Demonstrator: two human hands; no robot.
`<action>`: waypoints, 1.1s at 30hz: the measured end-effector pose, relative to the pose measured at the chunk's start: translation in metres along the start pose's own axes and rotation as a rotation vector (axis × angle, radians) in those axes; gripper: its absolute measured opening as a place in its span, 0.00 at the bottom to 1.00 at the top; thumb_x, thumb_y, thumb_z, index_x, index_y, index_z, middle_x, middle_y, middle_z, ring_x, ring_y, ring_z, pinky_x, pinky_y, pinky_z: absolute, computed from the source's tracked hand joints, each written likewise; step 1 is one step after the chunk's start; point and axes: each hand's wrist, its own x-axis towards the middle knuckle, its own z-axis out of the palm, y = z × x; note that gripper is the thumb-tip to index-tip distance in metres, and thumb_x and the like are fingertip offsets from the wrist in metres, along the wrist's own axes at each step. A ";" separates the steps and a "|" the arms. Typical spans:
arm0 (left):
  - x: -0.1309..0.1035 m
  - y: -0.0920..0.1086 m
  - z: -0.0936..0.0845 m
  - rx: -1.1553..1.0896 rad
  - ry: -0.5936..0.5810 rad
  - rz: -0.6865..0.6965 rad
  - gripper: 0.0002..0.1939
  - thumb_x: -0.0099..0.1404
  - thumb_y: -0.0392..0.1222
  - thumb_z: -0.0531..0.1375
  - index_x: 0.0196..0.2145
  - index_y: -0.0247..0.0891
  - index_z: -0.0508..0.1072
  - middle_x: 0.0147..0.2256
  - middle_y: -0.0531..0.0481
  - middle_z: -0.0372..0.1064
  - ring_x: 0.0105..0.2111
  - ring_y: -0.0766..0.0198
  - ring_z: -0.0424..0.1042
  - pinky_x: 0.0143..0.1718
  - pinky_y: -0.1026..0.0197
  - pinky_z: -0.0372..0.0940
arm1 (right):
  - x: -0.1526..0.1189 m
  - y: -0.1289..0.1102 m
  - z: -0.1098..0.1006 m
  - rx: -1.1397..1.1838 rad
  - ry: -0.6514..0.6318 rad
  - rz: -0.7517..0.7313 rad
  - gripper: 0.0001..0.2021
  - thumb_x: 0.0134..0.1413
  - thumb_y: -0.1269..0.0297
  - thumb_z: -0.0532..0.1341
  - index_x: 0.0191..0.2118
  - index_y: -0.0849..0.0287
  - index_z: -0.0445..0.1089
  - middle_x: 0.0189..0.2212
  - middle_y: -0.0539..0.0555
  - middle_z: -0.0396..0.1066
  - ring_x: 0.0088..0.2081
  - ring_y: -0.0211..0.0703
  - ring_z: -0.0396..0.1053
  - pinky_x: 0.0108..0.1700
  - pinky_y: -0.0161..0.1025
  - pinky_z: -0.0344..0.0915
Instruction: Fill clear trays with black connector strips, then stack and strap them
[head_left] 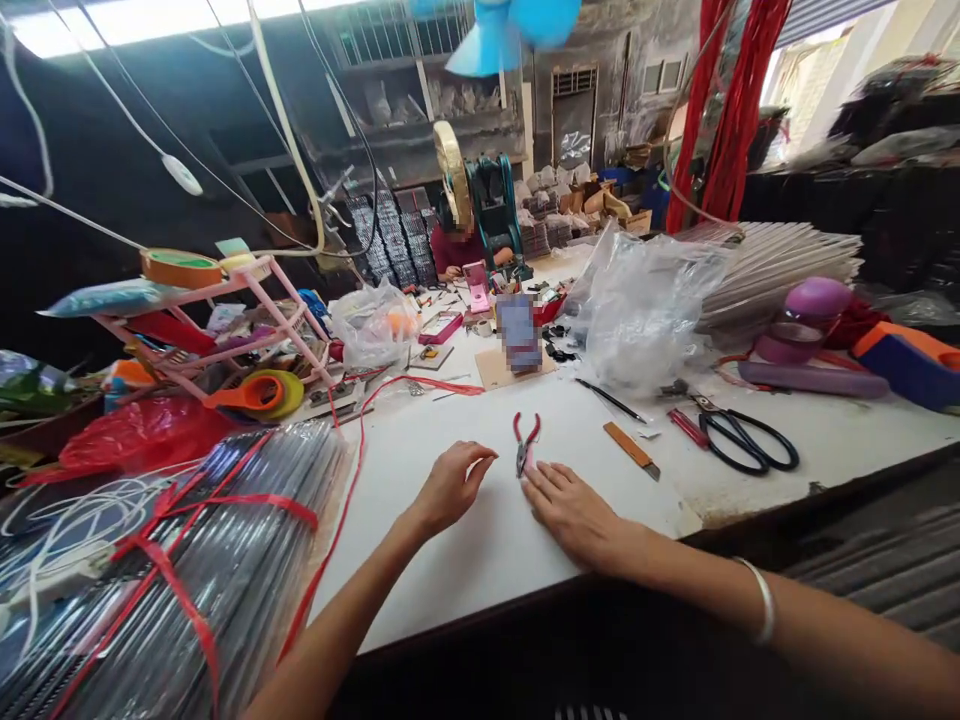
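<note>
My right hand (566, 508) lies palm down on the white tabletop (465, 560), its fingers stretched out beside the jaws of red-handled pliers (523, 448). A small pink bit shows between its fingertips and the pliers. To the left, my left hand (454, 485) is raised slightly over the table, fingers bent and a gap visible between thumb and forefinger, with nothing seen in it. An orange cutter knife (630, 450), a black pen (611, 400) and black-handled scissors (750, 440) lie to the right.
Strips in plastic, tied with red ribbon (176, 590), fill the left side near a pink rack (277, 320). Clear plastic bags (637, 300), a purple bottle (802, 320) and a tape dispenser (911, 365) stand right. Another person (457, 250) sits across the table.
</note>
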 end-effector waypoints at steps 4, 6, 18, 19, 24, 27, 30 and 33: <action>0.005 -0.004 0.030 0.037 -0.141 0.255 0.13 0.68 0.36 0.50 0.43 0.38 0.72 0.41 0.47 0.74 0.43 0.59 0.69 0.46 0.54 0.62 | -0.031 -0.023 0.003 0.002 0.139 0.029 0.22 0.60 0.75 0.50 0.60 0.69 0.59 0.59 0.63 0.58 0.60 0.53 0.55 0.58 0.51 0.54; 0.001 -0.006 0.045 0.162 -0.132 0.281 0.13 0.69 0.35 0.49 0.45 0.38 0.71 0.44 0.45 0.73 0.46 0.57 0.68 0.47 0.51 0.61 | -0.031 -0.026 0.005 -0.015 0.254 0.067 0.20 0.61 0.73 0.50 0.58 0.67 0.62 0.57 0.60 0.62 0.58 0.52 0.58 0.58 0.51 0.54; 0.039 -0.044 0.036 0.038 -0.131 0.320 0.09 0.68 0.35 0.49 0.40 0.34 0.69 0.55 0.37 0.64 0.59 0.55 0.59 0.57 0.51 0.58 | -0.038 -0.066 -0.008 -0.020 0.340 0.043 0.15 0.58 0.71 0.54 0.48 0.69 0.70 0.42 0.63 0.70 0.52 0.55 0.62 0.57 0.51 0.50; 0.040 -0.039 0.034 0.022 -0.090 0.335 0.09 0.68 0.34 0.49 0.40 0.35 0.69 0.56 0.37 0.63 0.60 0.56 0.58 0.58 0.50 0.57 | -0.038 -0.065 -0.009 0.002 0.329 0.056 0.15 0.58 0.70 0.54 0.49 0.68 0.69 0.42 0.62 0.70 0.51 0.54 0.62 0.57 0.50 0.51; -0.003 0.000 0.030 0.032 0.096 0.262 0.09 0.68 0.35 0.49 0.40 0.38 0.69 0.40 0.44 0.71 0.44 0.58 0.69 0.46 0.52 0.64 | -0.037 -0.054 -0.013 0.111 0.294 0.122 0.16 0.60 0.70 0.53 0.53 0.62 0.65 0.48 0.60 0.67 0.49 0.51 0.61 0.50 0.49 0.53; -0.044 0.012 0.037 0.067 0.054 0.179 0.10 0.68 0.34 0.49 0.42 0.38 0.69 0.39 0.45 0.71 0.40 0.59 0.68 0.43 0.53 0.63 | -0.036 -0.050 -0.013 0.163 0.301 0.132 0.17 0.60 0.72 0.51 0.54 0.64 0.64 0.47 0.59 0.68 0.47 0.49 0.61 0.47 0.47 0.53; -0.070 0.014 0.042 0.028 -0.012 0.195 0.17 0.67 0.31 0.48 0.52 0.38 0.64 0.48 0.44 0.69 0.48 0.59 0.66 0.49 0.53 0.60 | -0.034 -0.047 -0.011 0.179 0.297 0.138 0.16 0.57 0.76 0.51 0.50 0.64 0.67 0.45 0.60 0.69 0.47 0.49 0.60 0.47 0.47 0.52; -0.076 0.015 0.043 0.040 -0.085 0.200 0.23 0.67 0.30 0.47 0.58 0.40 0.58 0.53 0.45 0.66 0.54 0.60 0.62 0.53 0.52 0.57 | -0.033 -0.043 -0.010 0.148 0.269 0.131 0.17 0.54 0.78 0.52 0.49 0.64 0.67 0.47 0.61 0.68 0.50 0.51 0.59 0.50 0.49 0.51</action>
